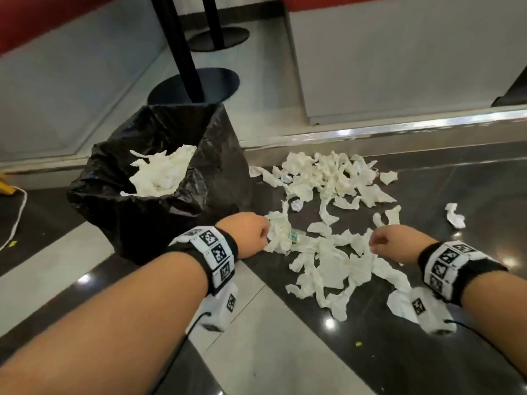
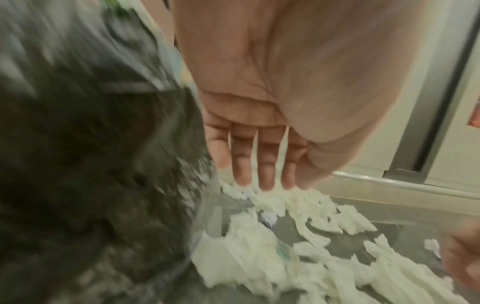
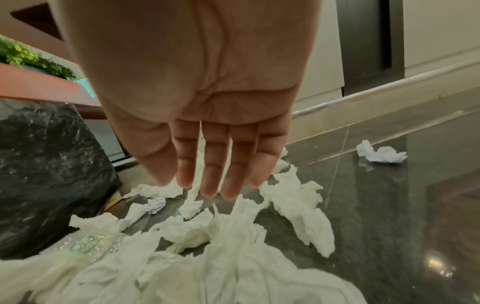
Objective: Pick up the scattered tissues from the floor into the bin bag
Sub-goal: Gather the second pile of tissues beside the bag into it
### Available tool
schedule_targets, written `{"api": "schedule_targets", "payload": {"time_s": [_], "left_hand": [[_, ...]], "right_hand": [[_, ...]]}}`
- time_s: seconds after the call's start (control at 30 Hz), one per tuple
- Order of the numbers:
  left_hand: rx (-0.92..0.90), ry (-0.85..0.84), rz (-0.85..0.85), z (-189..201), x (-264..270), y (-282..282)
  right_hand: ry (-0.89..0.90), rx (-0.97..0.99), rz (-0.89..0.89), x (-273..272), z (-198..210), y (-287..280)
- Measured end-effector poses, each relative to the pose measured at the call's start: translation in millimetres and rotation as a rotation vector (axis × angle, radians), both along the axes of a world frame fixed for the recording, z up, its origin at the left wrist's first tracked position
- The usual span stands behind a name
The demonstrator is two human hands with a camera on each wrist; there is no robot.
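Observation:
A black bin bag (image 1: 148, 223) stands open on the floor at the left, with a heap of white tissues (image 1: 162, 172) inside. Many torn white tissues (image 1: 328, 181) lie scattered on the dark floor to its right, with more nearer me (image 1: 333, 269). My left hand (image 1: 251, 232) hangs beside the bag, above the pile's left edge; in the blurred left wrist view its fingers (image 2: 265, 164) are straight and hold nothing. My right hand (image 1: 390, 240) hovers over the near tissues with straight fingers (image 3: 210, 174), also holding nothing. A clear wrapper with green print (image 3: 88, 244) lies among the tissues.
One crumpled tissue (image 1: 454, 215) lies apart at the right. A shiny metal strip (image 1: 399, 129) edges a raised floor behind the pile. Black table pedestals (image 1: 196, 84) stand beyond the bag. A white cord (image 1: 17, 218) runs along the floor at far left.

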State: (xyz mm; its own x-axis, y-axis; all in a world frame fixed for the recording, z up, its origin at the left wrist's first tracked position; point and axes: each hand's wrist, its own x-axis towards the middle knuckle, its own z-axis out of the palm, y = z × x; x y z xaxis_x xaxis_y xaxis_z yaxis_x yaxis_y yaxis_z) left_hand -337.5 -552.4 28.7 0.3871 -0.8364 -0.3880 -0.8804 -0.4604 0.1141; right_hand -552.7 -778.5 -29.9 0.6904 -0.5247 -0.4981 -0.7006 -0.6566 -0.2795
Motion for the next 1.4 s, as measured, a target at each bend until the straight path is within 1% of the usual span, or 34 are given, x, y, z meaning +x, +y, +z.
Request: {"api": "schedule_targets", "payload": {"time_s": [0.07, 0.13, 0.2, 0.23, 0.33, 0.4, 0.5, 0.63, 0.7, 0.77, 0.83, 0.93, 1.03, 1.1, 1.17, 1.27, 1.33, 1.4], "left_hand": [[-0.045, 0.010, 0.085, -37.1, -14.6, -22.2], [-0.045, 0.000, 0.119, -72.0, -24.9, -37.6], [-0.041, -0.037, 0.149, -101.8, -30.2, -49.7], [-0.036, -0.028, 0.197, -116.1, -30.7, -54.5], [0.056, 0.103, 0.366, -153.5, -33.2, -62.5], [0.075, 0.159, 0.435, -166.6, -42.5, -56.9], [0.003, 0.115, 0.489, -167.5, -55.6, -48.0], [0.037, 0.154, 0.457, -144.8, -64.5, -44.1], [0.026, 0.153, 0.426, -124.3, -68.8, -42.9], [0.014, 0.119, 0.374, -99.7, -71.9, -41.8], [-0.035, 0.073, 0.309, -71.8, -73.2, -37.6], [-0.075, 0.043, 0.272, -30.9, -68.3, -25.3], [-0.066, 0.036, 0.268, 9.6, -58.1, -6.1], [-0.087, 0.039, 0.280, 35.4, -53.2, 11.7], [-0.106, 0.054, 0.314, 55.6, -47.6, 31.9], [-0.042, 0.102, 0.309, 71.7, -40.9, 61.4], [0.000, 0.119, 0.322, 72.9, -35.5, 78.3], [-0.021, 0.145, 0.361, 70.1, -32.6, 89.1]], "right_hand": [[-0.073, 0.036, -0.014, -7.7, -4.1, -6.6], [-0.130, 0.091, -0.031, -22.6, -5.4, -11.4], [-0.151, 0.129, -0.030, -41.5, -3.3, -15.2], [-0.153, 0.145, -0.027, -51.3, -2.8, -16.1], [-0.159, 0.189, -0.055, -79.1, -1.7, -19.2], [-0.155, 0.216, -0.071, -89.5, -3.2, -19.7], [-0.160, 0.224, -0.070, -87.3, -6.8, -22.1], [-0.235, 0.236, -0.033, -62.2, -18.9, -18.2], [-0.260, 0.218, -0.009, -48.8, -27.5, -11.0], [-0.255, 0.162, 0.060, -37.8, -38.0, -1.9], [-0.240, 0.111, 0.170, -27.7, -45.8, 10.5], [-0.192, 0.044, 0.376, -11.8, -55.4, 36.0], [-0.078, -0.070, 0.647, 0.0, -68.3, 63.1], [0.021, -0.096, 0.758, 2.9, -77.8, 77.5], [0.066, -0.113, 0.823, 4.3, -82.8, 86.0], [0.065, -0.117, 0.894, 6.0, -84.2, 90.9], [0.080, -0.106, 0.955, 5.0, -81.6, 89.7], [0.088, -0.084, 0.972, 0.6, -79.2, 86.9]]}}
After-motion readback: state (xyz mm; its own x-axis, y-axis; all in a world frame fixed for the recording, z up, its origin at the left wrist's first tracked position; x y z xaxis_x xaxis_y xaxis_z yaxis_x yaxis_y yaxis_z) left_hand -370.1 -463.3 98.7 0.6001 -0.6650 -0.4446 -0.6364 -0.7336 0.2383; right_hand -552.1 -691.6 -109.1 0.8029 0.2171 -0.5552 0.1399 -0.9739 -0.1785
